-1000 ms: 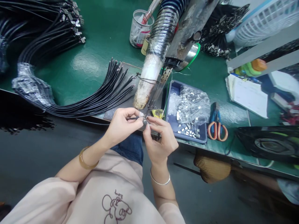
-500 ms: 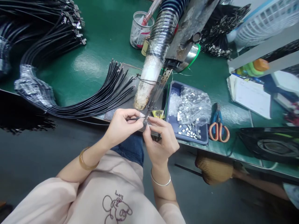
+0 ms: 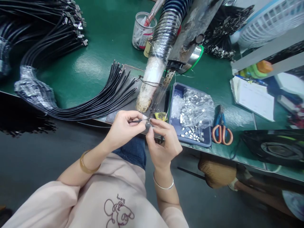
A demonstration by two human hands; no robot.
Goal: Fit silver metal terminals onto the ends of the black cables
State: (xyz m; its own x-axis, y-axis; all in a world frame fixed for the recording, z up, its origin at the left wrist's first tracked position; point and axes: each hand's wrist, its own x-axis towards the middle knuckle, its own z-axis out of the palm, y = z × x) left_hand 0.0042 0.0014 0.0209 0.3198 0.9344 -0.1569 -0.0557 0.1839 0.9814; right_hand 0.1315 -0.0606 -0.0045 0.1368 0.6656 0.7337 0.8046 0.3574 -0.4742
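Note:
My left hand (image 3: 125, 126) pinches a black cable (image 3: 136, 121) between thumb and fingertips, with its end pointing right. Close against that end, my right hand (image 3: 163, 139) has its fingertips bent together on something tiny, too small to name. The slim metal tip of a soldering iron (image 3: 163, 88) slants down to just above both hands' fingertips. Left of it hangs a fume hose (image 3: 152, 76) with a stained white end. Beside my left hand, a bundle of black cables (image 3: 102, 101) with stripped ends fans out on a dark plate (image 3: 129, 71).
A blue tray (image 3: 209, 141) of small metal connectors (image 3: 192, 134) lies right of my hands, with orange-handled pliers (image 3: 222, 129) beyond. A solder spool (image 3: 193, 60), a clear cup (image 3: 142, 31) and more cables (image 3: 54, 31) stand further back. Another person's leg (image 3: 258, 194) shows at lower right.
My hands stay in nearly the same place, with the right thumb shifted very slightly. At lower right, the other person's leg has moved and a shoe now shows.

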